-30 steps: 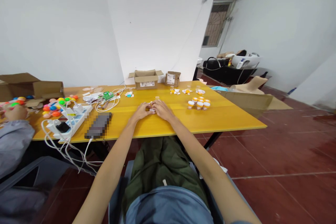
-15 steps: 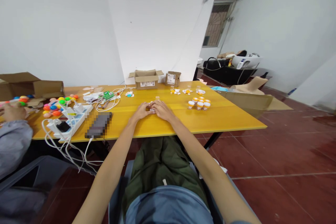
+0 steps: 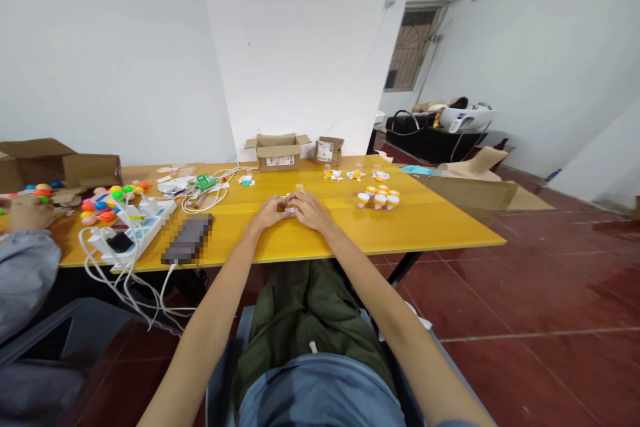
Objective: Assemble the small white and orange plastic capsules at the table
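Note:
My left hand (image 3: 271, 211) and my right hand (image 3: 310, 210) meet over the table in front of me, fingers curled in toward each other. Between the fingertips are some small whitish pieces (image 3: 289, 209), mostly covered, and their kind is not clear. The fingers of both hands are closed around this spot. Just behind my right hand stands a small clear cup (image 3: 299, 187), partly hidden. Off to the right is a group of several small containers (image 3: 380, 200) with orange and white tops.
Small orange and white parts (image 3: 356, 175) lie in piles at the back right, with a teal-and-white pile (image 3: 246, 180) at the back left. Two cardboard boxes (image 3: 279, 152) stand against the wall. At left are a power strip (image 3: 145, 230), cables, colourful balls (image 3: 103, 203) and another person's hand (image 3: 31, 212).
My fingers have shifted only slightly around the small pieces. The other person's hand at the far left has moved a little to the right.

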`<state>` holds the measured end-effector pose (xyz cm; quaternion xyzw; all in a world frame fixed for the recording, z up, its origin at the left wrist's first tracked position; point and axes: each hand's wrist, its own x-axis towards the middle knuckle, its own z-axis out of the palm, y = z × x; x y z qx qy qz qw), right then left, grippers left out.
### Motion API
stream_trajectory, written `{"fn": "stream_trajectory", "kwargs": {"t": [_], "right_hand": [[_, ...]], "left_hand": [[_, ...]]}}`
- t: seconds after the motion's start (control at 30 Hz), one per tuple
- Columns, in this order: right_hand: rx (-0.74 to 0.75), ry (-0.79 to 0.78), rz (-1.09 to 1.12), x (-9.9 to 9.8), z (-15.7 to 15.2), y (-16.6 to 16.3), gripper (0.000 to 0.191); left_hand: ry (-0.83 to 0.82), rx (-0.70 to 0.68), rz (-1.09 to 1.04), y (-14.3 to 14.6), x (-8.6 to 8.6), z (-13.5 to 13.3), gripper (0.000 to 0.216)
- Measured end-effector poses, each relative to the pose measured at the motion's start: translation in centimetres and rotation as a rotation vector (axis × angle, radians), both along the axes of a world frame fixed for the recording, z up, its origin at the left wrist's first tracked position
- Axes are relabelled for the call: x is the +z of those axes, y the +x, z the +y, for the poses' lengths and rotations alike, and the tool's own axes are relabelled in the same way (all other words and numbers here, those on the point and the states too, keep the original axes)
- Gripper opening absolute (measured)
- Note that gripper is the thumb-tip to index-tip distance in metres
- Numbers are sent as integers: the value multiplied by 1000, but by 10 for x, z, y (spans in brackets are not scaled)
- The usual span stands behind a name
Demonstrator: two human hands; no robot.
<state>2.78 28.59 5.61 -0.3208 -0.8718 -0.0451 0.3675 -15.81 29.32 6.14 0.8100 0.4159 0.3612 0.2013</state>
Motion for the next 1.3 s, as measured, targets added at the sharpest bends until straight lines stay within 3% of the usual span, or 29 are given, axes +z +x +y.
{"fn": "stream_trajectory", "kwargs": {"t": [0.53, 0.93, 1.3], "right_hand": [[5, 6, -7, 4, -3, 1, 28], [-32, 10, -19, -3, 3, 0, 25], [-55, -15, -19, 2, -3, -1, 29]], "left_hand": [[0, -42, -77, -8, -24, 23, 38], [12, 0, -7, -3, -9, 10, 34], [7, -29, -39, -3, -8, 8, 36]]}}
